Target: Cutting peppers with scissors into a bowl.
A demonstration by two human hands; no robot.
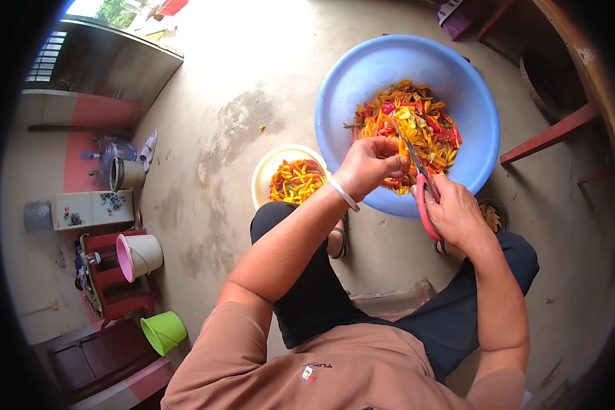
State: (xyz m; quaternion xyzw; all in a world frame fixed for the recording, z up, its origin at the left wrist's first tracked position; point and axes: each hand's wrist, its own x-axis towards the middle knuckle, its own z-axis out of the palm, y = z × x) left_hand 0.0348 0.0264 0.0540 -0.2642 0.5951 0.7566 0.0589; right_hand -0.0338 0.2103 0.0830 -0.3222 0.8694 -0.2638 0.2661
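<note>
My left hand (372, 166) pinches a yellow-orange chili pepper (403, 147) between thumb and fingers, over the near side of a big blue basin (338, 102). My right hand (452, 208) is closed round the handles of scissors (425, 210) with pinkish-red grips. Their dark blades point up and left, right beside the pepper, and look parted. Under both hands, a heap of cut red, orange and yellow chili peppers (424, 119) lies in the basin. A white bangle circles my left wrist.
Left of the basin, a cream bowl (261, 179) holds more chili peppers. A small dark bowl (504, 213) with pale scraps stands by my right knee. One loose pepper (262, 128) lies on the floor. Buckets, including a green one (164, 333), line the left wall; red wooden furniture (550, 133) stands right.
</note>
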